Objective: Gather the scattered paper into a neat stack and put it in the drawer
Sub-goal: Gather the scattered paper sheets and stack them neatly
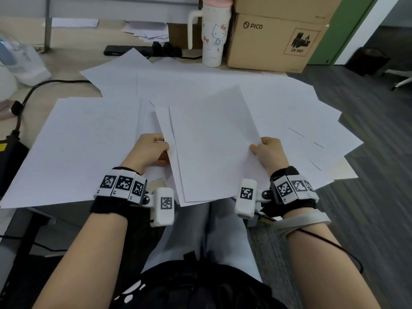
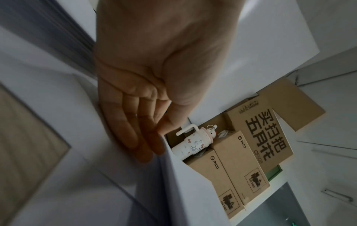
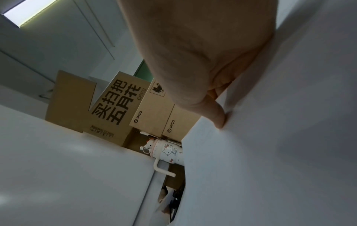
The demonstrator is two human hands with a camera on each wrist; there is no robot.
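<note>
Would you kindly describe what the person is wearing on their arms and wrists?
Both forearms are bare, with no sleeves. Each wrist carries a black strap ringed with white blocks printed with black square codes: the left wrist band and the right wrist band. A small white camera box, also coded, sticks out from each. A thin black cable trails along the right forearm.

1. A small bundle of white sheets [image 1: 211, 148] is being held lifted in front of the Hello Kitty tumbler [image 1: 214, 34], its sheets slightly offset and its near edge hanging past the desk edge.
2. The other white sheets [image 1: 301, 121] are lying fanned and overlapping on the desk, spreading left and right below the tumbler.
3. One large sheet [image 1: 78, 148] is lying flat, well left of the tumbler and nearer the person.
</note>
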